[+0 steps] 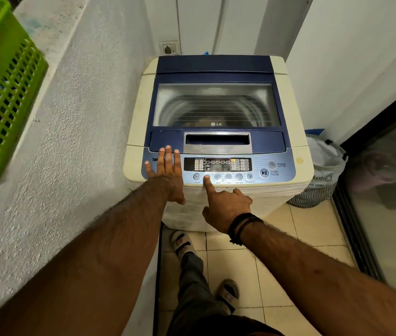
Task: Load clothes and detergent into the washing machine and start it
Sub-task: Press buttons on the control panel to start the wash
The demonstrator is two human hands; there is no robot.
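The top-loading washing machine stands against the back wall with its blue-framed lid closed; "LG" is printed on the glass, and dark cloth shows dimly through it in the drum. The left hand lies flat on the left end of the control panel, fingers straight and slightly spread, covering most of a word that begins "Tur". Just right of it, the right hand points — index finger extended, its tip on the second round button in the row, the other fingers curled into the palm. A black band circles that wrist. Farther right of the pointing finger are the lit display and the buttons marked "POWER" and "START PAUSE". Far left of both hands sits a green basket; to the right, beside the machine, a white bag.
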